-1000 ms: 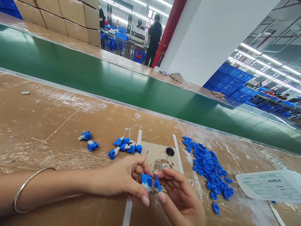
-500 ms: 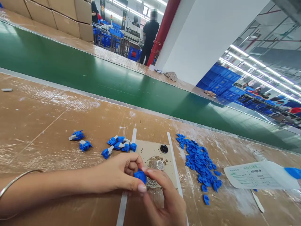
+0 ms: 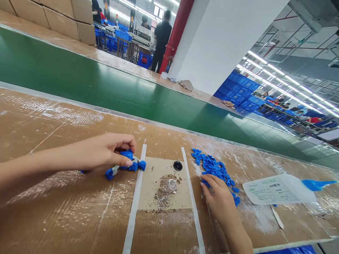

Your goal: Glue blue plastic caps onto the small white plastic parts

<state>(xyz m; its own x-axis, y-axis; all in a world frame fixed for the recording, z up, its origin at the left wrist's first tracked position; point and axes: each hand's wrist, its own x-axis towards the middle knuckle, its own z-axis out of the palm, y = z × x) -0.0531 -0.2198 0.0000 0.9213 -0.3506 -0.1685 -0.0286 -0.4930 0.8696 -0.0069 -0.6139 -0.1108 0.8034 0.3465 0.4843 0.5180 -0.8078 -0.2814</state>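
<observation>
My left hand (image 3: 116,151) is over a small cluster of blue folded pieces with pale grey-white stubs, left of a tan board (image 3: 150,190). Its thumb and fingers close around a blue rosebud-like piece (image 3: 126,154). Just beside it lie more such pieces (image 3: 142,165). My right hand (image 3: 218,194) reaches the near left edge of a pile of loose blue petal-like pieces (image 3: 214,165). Its thumb and index finger pinch together there at a blue petal-like piece (image 3: 204,182), mostly covered by the fingers.
On the board stand a small clear cup (image 3: 171,185) amid brown residue and a black round cap (image 3: 178,165). White tape strips (image 3: 134,201) flank it. A glue bottle (image 3: 278,190) and a white stick (image 3: 277,217) lie right. Beyond runs a green conveyor belt (image 3: 127,88).
My hands, together on a blue piece over the board before, have parted. The left moved left to the cluster with the piece; the right moved right to the petal pile.
</observation>
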